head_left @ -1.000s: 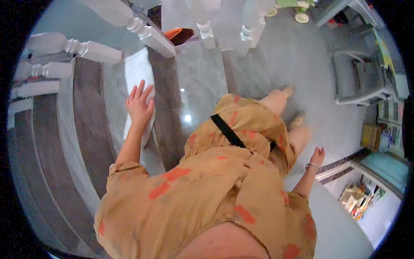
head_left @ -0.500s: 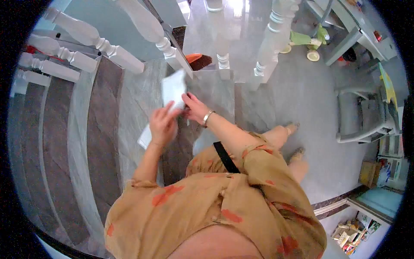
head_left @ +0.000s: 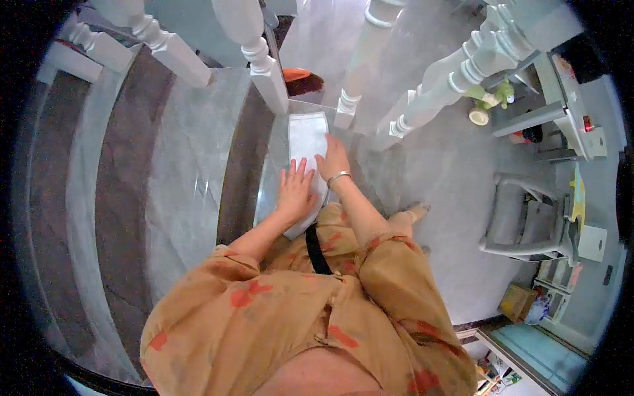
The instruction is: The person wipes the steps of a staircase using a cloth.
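A white cloth (head_left: 308, 135) lies flat along a grey stair tread (head_left: 271, 168), close to the baluster bases. My left hand (head_left: 295, 189) rests on the cloth's left and middle part, palm down with its fingers spread. At the cloth's right edge is my right hand (head_left: 335, 160), with a bracelet on the wrist; its fingers lie apart on the edge. The lower part of the cloth shows below my hands, beside the skirt of the patterned dress.
White balusters (head_left: 267, 79) line the stair's far side, with an orange-and-black brush (head_left: 302, 80) behind them. More steps (head_left: 122, 152) run to the left. On the right stand a grey chair (head_left: 525, 218), a cardboard box (head_left: 517, 301) and a green wheeled toy (head_left: 489, 99).
The cloth has gone from a step further left to this tread and now lies flat instead of lifted and folded. Both hands have moved right with it and spread out on it.
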Tool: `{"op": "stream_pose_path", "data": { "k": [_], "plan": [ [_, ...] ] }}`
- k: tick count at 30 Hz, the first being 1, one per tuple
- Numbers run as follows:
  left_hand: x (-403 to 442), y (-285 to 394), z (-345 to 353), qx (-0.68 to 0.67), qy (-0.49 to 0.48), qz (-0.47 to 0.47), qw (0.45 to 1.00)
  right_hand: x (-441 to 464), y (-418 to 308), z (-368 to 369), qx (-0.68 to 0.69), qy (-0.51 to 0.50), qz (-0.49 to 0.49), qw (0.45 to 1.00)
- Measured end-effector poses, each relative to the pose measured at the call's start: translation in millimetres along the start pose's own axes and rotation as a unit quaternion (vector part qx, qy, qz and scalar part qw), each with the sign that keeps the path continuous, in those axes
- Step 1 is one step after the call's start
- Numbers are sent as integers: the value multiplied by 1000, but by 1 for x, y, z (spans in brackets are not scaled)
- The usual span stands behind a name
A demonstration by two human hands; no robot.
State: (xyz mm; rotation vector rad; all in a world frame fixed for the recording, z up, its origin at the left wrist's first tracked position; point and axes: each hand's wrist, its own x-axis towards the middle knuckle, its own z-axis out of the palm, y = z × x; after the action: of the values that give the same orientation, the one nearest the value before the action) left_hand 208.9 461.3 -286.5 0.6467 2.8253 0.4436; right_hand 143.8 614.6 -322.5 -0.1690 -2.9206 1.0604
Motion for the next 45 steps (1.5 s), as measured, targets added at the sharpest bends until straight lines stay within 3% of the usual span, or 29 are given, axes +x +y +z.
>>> {"op": "stream_pose_path", "data": {
  "k": [2, 6, 12, 16, 18, 20, 21, 23, 24, 26, 30, 36, 38, 45],
  "plan": [
    [3, 6, 18, -58, 80, -3, 995, -12, -5, -8, 9, -64, 20, 998],
    [19, 10, 38, 3, 34, -45, 998, -37, 29, -18, 91, -47, -40, 994],
    [27, 5, 62, 86, 63, -59, 993, -75, 121, -105, 198, 4, -62, 978],
    [28, 21, 59, 115, 77, -74, 988, -122, 233, -152, 206, 140, 43, 968],
    [27, 25, 62, 126, 80, -62, 987, -156, 296, -146, 250, 221, 181, 925],
    [25, 26, 63, 153, 70, -60, 984, -187, 332, -170, 136, 137, 301, 934],
    [31, 16, 73, 124, 107, -44, 986, -192, 339, -181, 136, 135, 306, 933],
    [32, 13, 69, 138, 111, -32, 984, -194, 344, -200, 244, 219, 235, 915],
    [30, 12, 68, 155, 118, -28, 980, -195, 357, -199, 247, 210, 233, 917],
    [31, 20, 60, 157, 103, -56, 981, -205, 393, -195, 186, 126, 286, 932],
    [33, 16, 70, 146, 124, -42, 981, -206, 465, -222, 120, 97, 271, 950],
    [33, 28, 67, 167, 143, -42, 975, -167, 523, -248, 40, 117, 176, 977],
    [33, 38, 60, 162, 125, -83, 975, -150, 531, -260, 40, 98, 180, 978],
    [22, 2, 78, 132, 172, -75, 973, -106, 563, -260, -53, 110, 40, 992]
  ]
}}
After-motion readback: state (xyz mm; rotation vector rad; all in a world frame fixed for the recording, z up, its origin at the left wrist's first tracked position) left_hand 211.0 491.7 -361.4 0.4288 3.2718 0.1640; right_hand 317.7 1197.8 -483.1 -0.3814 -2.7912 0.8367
